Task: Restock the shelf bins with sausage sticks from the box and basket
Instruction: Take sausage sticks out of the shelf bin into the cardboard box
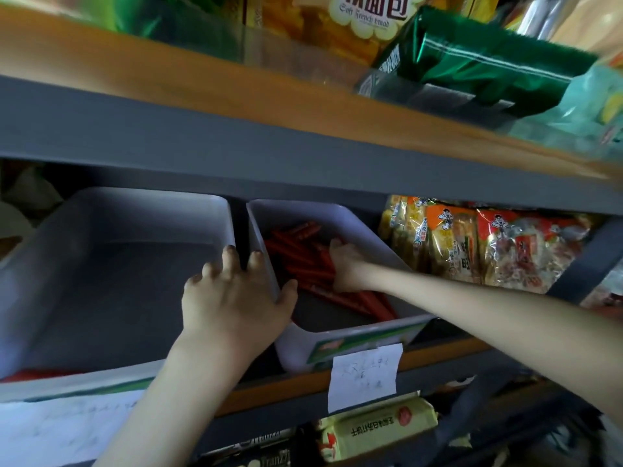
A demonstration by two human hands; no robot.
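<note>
1. Two grey bins sit side by side on the middle shelf (438,352): the left bin (84,264) shows a bare floor, with only a red strip visible low at its front edge, while the right bin (337,338) holds a loose pile of red sausage sticks (303,261).
2. The left hand (236,294) grips the right bin's left wall: thumb inside the bin, fingers hooked over into the gap between the two bins.
3. The right hand (347,264) reaches into the right bin and rests on the sticks, fingers curled down among them (whether it is actually clasping any cannot be told).
4. Orange snack packs (472,244) stand just right of that bin.
5. A handwritten paper label (365,375) hangs from the shelf edge below the right bin.
6. Green packets (472,62) and a bread bag (337,25) lie on the shelf above.
</note>
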